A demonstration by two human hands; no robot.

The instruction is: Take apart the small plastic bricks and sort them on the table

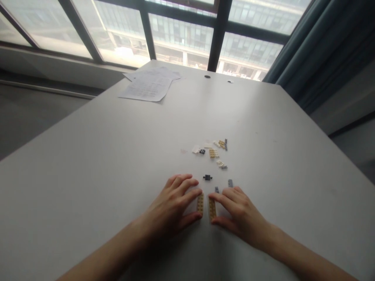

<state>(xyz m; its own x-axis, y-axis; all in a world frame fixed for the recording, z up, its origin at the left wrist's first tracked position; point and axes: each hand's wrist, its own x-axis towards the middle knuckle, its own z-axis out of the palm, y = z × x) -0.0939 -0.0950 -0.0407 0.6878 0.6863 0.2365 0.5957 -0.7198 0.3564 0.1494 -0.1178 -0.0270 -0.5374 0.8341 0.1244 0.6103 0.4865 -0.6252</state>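
"Where does the left tan brick [200, 203] lie from the right tan brick [212, 208]?"

"Just to its left across a narrow gap, on the near part of the white table [117, 156]. Both long axes run near to far, roughly parallel."

"And the fingers?"

"The left hand [177, 201] spans its brick lengthwise, thumb at the near end, index fingertip at the far end, the rest loosely spread. The right hand [238, 205] holds the other likewise, its spare fingers more curled. Whether either brick is lifted, one cannot tell."

"Which hand is nearer the dark connector [208, 177]?"

"The left, by its fingertips. The connector lies just beyond the gap, its long axis running left to right, across theirs."
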